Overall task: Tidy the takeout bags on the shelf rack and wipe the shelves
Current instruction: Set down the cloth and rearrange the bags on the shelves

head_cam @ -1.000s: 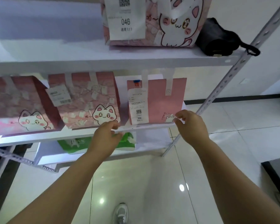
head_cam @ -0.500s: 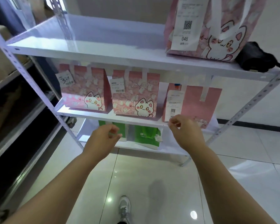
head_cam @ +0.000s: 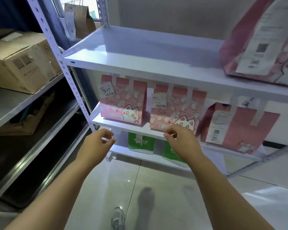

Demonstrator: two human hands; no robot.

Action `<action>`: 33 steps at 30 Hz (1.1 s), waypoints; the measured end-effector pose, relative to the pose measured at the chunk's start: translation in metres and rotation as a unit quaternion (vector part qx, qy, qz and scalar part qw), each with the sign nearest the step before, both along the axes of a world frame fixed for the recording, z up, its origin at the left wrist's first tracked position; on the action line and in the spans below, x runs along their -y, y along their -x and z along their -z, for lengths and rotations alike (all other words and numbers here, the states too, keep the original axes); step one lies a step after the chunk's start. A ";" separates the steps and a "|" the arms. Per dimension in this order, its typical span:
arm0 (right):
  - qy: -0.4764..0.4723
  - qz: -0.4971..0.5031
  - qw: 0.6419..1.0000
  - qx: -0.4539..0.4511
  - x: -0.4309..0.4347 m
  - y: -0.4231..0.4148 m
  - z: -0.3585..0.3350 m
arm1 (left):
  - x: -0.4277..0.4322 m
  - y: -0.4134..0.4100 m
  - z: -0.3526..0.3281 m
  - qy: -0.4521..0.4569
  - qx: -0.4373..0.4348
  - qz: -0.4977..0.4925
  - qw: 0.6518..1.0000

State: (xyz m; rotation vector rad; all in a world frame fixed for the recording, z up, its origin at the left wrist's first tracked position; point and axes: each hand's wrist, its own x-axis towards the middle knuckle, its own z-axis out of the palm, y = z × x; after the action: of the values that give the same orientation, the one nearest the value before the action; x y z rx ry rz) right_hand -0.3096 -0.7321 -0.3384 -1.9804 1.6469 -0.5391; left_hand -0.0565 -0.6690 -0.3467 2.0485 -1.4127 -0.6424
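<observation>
Three pink takeout bags stand upright in a row on the middle shelf [head_cam: 123, 127] of a white shelf rack [head_cam: 71, 80], handles up, cat-print faces twd the front, long sides running along the shelf edge. The left bag [head_cam: 123, 103] carries a tag w/ a handwritten no.; the centre bag [head_cam: 176, 107] has a printed label. The right bag [head_cam: 249, 128] sits turned a little, showing a side panel w/ a receipt.

A larger pink bag [head_cam: 264, 40] stands upright at the right end of the top shelf [head_cam: 140, 52]. On the bottom shelf [head_cam: 121, 151], the first green bag [head_cam: 140, 143] & second green bag [head_cam: 170, 152] stand side by side. No bag's contents are visible.

The left hand [head_cam: 98, 143] hovers just below the middle shelf's front-left corner, fingers loosely curled, holding nothing. The right hand [head_cam: 183, 143] is in front of the centre bag's lower edge, thumb & forefinger close together; can't tell if they pinch anything.

At left, a cardboard box [head_cam: 20, 60] sits on a grey shelf [head_cam: 15, 103]. A brown paper bag [head_cam: 83, 17] stands behind the rack, and a shoe [head_cam: 117, 219] shows on the tiled floor [head_cam: 156, 188].
</observation>
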 end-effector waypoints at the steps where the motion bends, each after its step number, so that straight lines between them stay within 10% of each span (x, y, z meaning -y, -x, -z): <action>1: -0.005 0.000 1.000 -0.002 0.007 -0.014 0.001 | 0.008 -0.015 0.002 -0.003 0.004 -0.001 1.000; 33: -0.206 0.144 0.966 -0.068 0.171 -0.164 0.118 | 0.229 -0.172 0.127 -0.102 -0.018 0.040 0.994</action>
State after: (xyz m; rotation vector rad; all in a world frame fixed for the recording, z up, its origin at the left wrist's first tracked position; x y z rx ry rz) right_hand -0.1453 -0.9035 -0.4566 -1.5154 1.9619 -0.1407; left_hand 0.1151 -0.8985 -0.4740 2.1308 -1.4667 -0.8872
